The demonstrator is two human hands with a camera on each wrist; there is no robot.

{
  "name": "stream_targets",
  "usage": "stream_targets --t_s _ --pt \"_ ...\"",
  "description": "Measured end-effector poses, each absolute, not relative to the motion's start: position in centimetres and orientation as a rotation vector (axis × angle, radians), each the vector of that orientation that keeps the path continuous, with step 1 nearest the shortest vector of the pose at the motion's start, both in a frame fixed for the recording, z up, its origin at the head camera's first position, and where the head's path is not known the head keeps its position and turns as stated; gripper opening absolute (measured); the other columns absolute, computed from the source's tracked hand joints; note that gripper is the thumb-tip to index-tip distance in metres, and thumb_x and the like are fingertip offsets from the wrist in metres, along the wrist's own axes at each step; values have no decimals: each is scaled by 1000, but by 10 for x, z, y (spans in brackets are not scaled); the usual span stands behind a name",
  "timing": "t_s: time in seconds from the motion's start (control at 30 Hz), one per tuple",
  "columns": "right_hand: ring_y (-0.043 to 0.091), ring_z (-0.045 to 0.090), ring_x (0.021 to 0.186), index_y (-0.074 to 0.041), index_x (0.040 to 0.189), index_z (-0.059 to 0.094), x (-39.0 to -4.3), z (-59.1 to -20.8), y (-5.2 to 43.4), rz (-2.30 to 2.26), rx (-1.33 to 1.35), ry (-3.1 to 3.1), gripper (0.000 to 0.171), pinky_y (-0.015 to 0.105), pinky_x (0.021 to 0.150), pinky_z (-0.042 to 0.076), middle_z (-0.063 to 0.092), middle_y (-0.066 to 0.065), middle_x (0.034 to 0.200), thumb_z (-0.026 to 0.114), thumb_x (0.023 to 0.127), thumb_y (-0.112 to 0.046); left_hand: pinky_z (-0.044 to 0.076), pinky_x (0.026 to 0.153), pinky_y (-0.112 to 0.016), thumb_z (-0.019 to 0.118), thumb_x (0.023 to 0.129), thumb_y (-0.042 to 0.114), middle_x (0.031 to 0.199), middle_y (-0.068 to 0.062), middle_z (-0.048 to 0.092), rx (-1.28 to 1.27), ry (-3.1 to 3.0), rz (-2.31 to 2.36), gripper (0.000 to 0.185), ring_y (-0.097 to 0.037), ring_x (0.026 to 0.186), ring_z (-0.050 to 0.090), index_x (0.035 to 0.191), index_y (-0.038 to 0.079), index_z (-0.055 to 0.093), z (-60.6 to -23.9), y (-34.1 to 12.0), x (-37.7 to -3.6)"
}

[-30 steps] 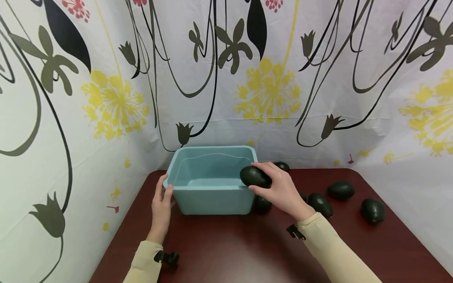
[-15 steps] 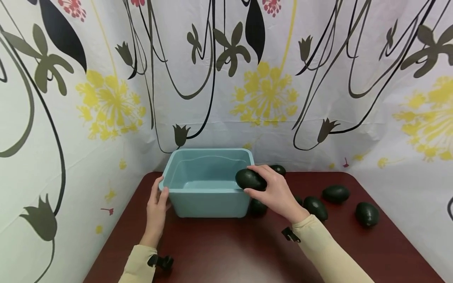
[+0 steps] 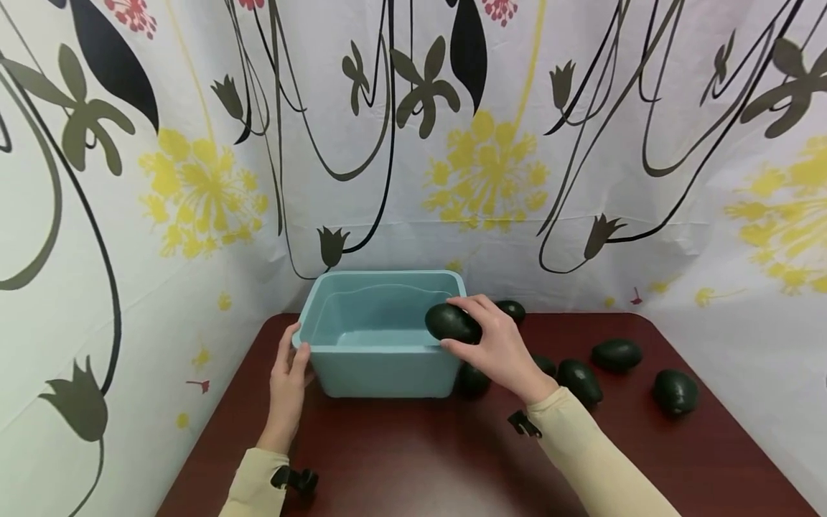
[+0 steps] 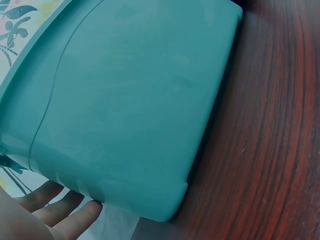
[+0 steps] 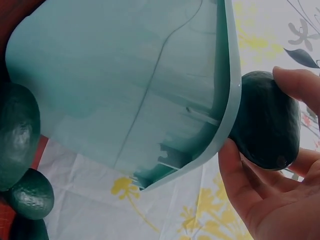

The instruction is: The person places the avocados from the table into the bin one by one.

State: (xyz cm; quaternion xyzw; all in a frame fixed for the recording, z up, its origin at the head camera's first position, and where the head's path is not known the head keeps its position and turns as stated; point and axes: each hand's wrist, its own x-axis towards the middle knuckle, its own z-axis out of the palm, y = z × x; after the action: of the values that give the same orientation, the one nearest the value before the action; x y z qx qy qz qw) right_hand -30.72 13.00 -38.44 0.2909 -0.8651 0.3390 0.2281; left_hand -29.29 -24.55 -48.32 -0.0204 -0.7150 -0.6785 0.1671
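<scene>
A light blue plastic bin [image 3: 388, 372] stands at the back of the table, and no avocado shows in the visible part of its inside. My left hand [image 3: 288, 384] holds the bin's front left corner at the rim; in the left wrist view its fingers [image 4: 75, 220] lie against the bin's outer wall [image 4: 135, 110]. My right hand [image 3: 494, 350] grips a dark green avocado [image 3: 450, 323] between thumb and fingers, at the bin's right front rim. In the right wrist view that avocado [image 5: 267, 120] sits just past the rim [image 5: 234, 85], overlapped slightly by it.
Several more avocados lie right of the bin on the dark red table [image 3: 400, 459]: one close to its wall [image 3: 473, 380], one at the back [image 3: 512, 311], others farther right, such as the outermost avocado [image 3: 675, 391]. A patterned cloth [image 3: 413, 194] hangs behind and at both sides.
My right hand has moved slightly left with the avocado, farther over the bin's rim. The left hand keeps its place on the bin. The head view has shifted a little.
</scene>
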Motion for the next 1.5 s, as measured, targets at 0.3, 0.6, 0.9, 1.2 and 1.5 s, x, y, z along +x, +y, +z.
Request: stream_targets --t_s 0.3,0.6,0.9,1.2,1.5 --pt "10 58 105 -28 143 56 -313 -374 127 942 823 -2369 64 39 83 53 55 -10 126 80 86 -44 43 97 -65 52 104 46 148 -8 44 -54 -2034 -1911 50 -31 127 50 152 45 37 -489 -241 -296" --pt "13 59 111 -21 144 56 -315 -371 125 970 846 -2359 67 43 88 52 57 -10 129 80 86 -45 43 97 -65 52 106 41 148 -6 43 -33 -2029 -1923 47 -31 129 48 150 46 38 -488 -242 -292" --pt "10 57 114 -25 141 57 -321 -366 127 960 862 -2331 64 42 92 50 57 -14 127 80 85 -46 41 98 -66 51 106 39 150 -4 42 -51 -2017 -1920 47 -32 129 48 151 46 37 -484 -244 -297" --pt "10 56 115 -28 142 55 -323 -366 121 955 878 -2353 65 43 92 50 56 -14 128 81 85 -44 41 99 -66 53 105 43 150 -10 41 -24 -2054 -1954 52 -32 129 48 154 37 36 -467 -241 -286" --pt "10 57 114 -34 143 52 -328 -360 123 920 907 -2375 65 41 92 51 55 -14 128 81 85 -44 41 99 -65 51 106 35 146 -12 44 -36 -2042 -1951 50 -33 127 49 155 33 36 -458 -233 -278"
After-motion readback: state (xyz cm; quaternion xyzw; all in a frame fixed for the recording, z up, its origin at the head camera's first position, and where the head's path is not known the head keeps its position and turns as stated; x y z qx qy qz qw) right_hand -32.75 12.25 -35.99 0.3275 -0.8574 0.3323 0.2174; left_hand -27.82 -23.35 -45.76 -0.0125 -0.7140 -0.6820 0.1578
